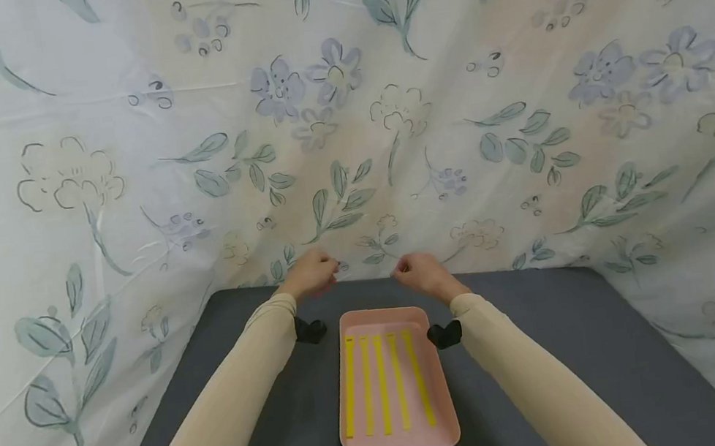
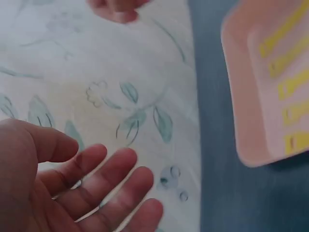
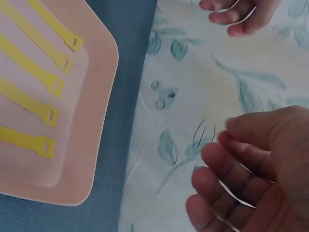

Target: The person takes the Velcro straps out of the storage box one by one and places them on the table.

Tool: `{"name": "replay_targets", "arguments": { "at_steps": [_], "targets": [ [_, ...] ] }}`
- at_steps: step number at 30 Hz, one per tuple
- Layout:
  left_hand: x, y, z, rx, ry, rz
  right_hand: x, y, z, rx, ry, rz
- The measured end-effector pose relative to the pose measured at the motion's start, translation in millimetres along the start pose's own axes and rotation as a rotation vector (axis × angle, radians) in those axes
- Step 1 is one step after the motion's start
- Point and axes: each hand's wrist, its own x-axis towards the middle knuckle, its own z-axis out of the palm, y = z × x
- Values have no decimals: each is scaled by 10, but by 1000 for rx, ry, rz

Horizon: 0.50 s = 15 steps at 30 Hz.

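Note:
My left hand [image 1: 310,272] is held past the far edge of the table, in front of the patterned cloth. In the left wrist view its fingers [image 2: 118,169] are relaxed and slightly spread, with nothing in them. Across from it, my right hand [image 1: 426,275] hovers near the same edge; its fingers [image 3: 219,162] hang loosely curled and hold nothing. Between the forearms lies a pink tray [image 1: 384,317], apart from both hands. Several yellow strap-like cable ties [image 1: 383,389] with slotted ends lie lengthwise in it, side by side.
The tray stands on a dark grey table [image 1: 531,350]. A cloth [image 1: 348,143] with flowers and leaves hangs behind the table and along its sides. Small black devices [image 1: 444,334] are worn at both wrists.

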Motion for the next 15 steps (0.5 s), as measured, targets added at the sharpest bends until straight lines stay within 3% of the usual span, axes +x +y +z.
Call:
{"name": "replay_targets", "arguments": {
  "at_steps": [3, 6, 12, 15],
  "targets": [
    [-39, -68, 20, -156, -42, -44, -29, -2, 19, -36, -61, -40],
    [-95, -179, 61, -376, -49, -71, -58, 26, 69, -94, -130, -11],
    [-368, -694, 285, -1011, -47, -123, -180, 135, 360, -232, -269, 73],
    [-490, -910, 474, -1205, -74, -127, -264, 217, 492, -289, -270, 94]
  ]
}}
